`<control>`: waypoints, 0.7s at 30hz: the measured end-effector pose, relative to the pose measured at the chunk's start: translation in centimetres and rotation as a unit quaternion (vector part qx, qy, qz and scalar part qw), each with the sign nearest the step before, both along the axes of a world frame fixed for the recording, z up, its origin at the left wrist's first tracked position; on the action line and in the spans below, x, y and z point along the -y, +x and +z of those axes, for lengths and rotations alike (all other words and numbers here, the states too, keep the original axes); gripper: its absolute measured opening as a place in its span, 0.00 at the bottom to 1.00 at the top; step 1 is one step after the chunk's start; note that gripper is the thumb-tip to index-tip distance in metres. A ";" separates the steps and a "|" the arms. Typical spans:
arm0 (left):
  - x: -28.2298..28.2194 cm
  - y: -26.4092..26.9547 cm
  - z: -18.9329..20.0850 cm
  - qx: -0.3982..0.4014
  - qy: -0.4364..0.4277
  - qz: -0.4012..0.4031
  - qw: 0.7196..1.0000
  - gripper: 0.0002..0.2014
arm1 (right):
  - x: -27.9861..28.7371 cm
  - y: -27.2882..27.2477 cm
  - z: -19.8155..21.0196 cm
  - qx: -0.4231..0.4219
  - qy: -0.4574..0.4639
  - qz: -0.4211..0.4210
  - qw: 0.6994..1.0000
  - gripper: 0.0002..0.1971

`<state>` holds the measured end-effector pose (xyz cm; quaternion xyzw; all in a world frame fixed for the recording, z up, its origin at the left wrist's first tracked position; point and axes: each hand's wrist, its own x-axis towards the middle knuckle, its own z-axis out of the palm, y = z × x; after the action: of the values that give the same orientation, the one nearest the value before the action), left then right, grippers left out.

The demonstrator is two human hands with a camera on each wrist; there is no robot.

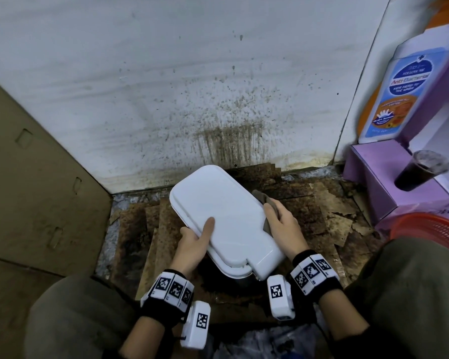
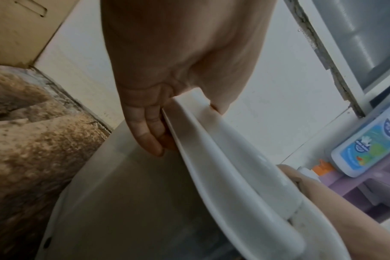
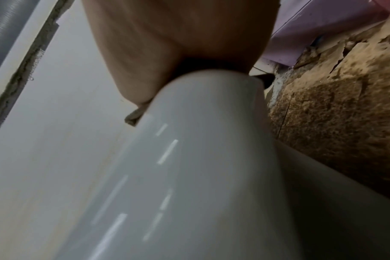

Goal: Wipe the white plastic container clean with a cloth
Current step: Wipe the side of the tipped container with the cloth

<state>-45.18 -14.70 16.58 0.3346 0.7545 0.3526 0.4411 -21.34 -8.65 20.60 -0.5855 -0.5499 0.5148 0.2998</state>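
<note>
The stained wall (image 1: 192, 86) stood behind the container (image 1: 226, 218), which was held tilted above the dirty floor (image 1: 309, 216), lid up. The left hand (image 1: 195, 244) gripped its left edge, thumb on the lid and fingers (image 2: 149, 133) underneath. The right hand (image 1: 283, 226) pressed the cloth (image 1: 262, 199) against its right side.
</note>
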 end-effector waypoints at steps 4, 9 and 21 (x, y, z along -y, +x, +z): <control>0.2 0.3 1.9 0.004 0.000 -0.010 1.000 0.48 | 0.6 0.1 0.3 -0.003 0.011 0.002 1.000 0.22; -0.4 0.1 4.0 -0.002 0.015 -0.021 1.000 0.31 | 2.4 -0.6 0.0 -0.022 0.012 -0.024 0.999 0.22; -2.2 -0.2 4.6 0.015 0.042 -0.084 0.995 0.27 | 5.8 -2.5 -0.3 -0.015 0.036 -0.170 0.985 0.22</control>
<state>-45.40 -12.50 21.20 0.4095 0.7014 0.3503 0.4665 -23.81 -14.40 20.33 -0.6513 -0.4558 0.4453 0.4120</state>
